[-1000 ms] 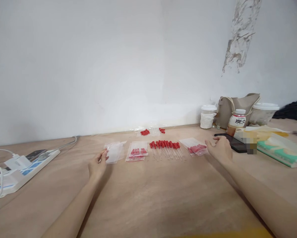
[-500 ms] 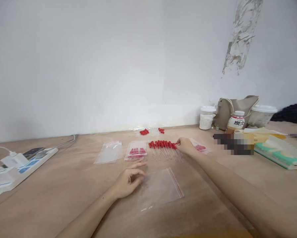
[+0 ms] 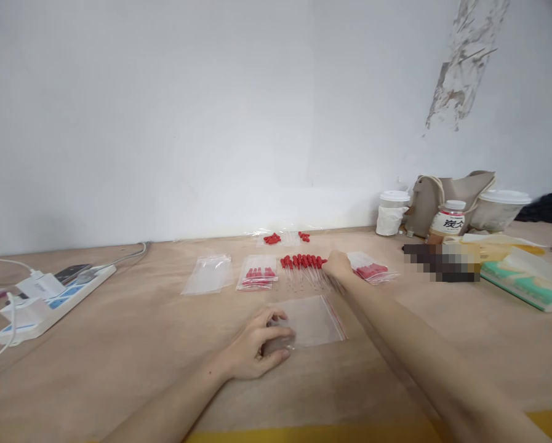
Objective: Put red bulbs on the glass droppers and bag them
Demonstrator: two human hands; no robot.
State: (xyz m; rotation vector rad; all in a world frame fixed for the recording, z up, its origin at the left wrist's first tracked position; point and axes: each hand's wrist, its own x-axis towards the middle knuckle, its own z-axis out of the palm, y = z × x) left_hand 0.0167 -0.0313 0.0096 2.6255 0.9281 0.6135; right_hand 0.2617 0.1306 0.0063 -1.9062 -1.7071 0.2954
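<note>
A row of slim red-handled screwdrivers (image 3: 302, 261) lies on the table, thin shafts toward me. My right hand (image 3: 338, 264) is closed at the row's right end, on a red handle mostly hidden by the fingers. Nearer to me is a flat clear zip bag (image 3: 315, 317) with a red seal line on its right. My left hand (image 3: 261, 344), fingers apart and slightly bent, reaches over the bag's left edge; whether it presses on the plastic I cannot tell. A bag with red-handled pieces (image 3: 257, 274) lies left of the row, another such bag (image 3: 372, 271) to its right.
Flat clear bags (image 3: 208, 275) lie at left. Small red pieces (image 3: 272, 239) rest on plastic by the wall. A power strip (image 3: 56, 304) with chargers stands far left. At right are a lidded cup (image 3: 392, 213), a bottle (image 3: 447, 221), a grey bag (image 3: 423, 206) and a green-white pack (image 3: 520, 283).
My left hand has moved right and toward me, its fingers now over the zip bag's edge. My right hand's fingers have curled in more at the row's end. The view has shifted slightly.
</note>
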